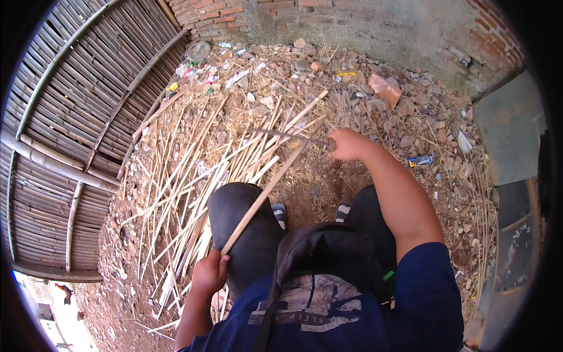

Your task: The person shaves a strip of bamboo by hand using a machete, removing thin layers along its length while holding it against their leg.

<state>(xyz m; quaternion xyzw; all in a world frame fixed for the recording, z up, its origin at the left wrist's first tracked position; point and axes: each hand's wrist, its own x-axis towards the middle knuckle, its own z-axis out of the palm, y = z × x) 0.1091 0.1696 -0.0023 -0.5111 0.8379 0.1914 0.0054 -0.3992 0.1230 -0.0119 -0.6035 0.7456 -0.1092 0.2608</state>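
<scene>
My left hand [209,272] is closed around the near end of a pale bamboo strip [263,195], which slants across my left knee and away to the upper right. In my right hand [347,145], stretched forward, is the handle of a long knife with a thin dark blade [281,134] pointing left. The blade crosses the strip close to its far end; whether they touch, I cannot tell. A heap of split bamboo strips [199,176] lies on the ground beyond and left of my left knee.
A bamboo-slat wall [70,117] stands at the left, a brick and plaster wall [363,26] at the back. Rubble, litter and a large brick piece [385,90] cover the ground. Grey panels [509,129] lean at the right. A black bag [328,255] hangs at my lap.
</scene>
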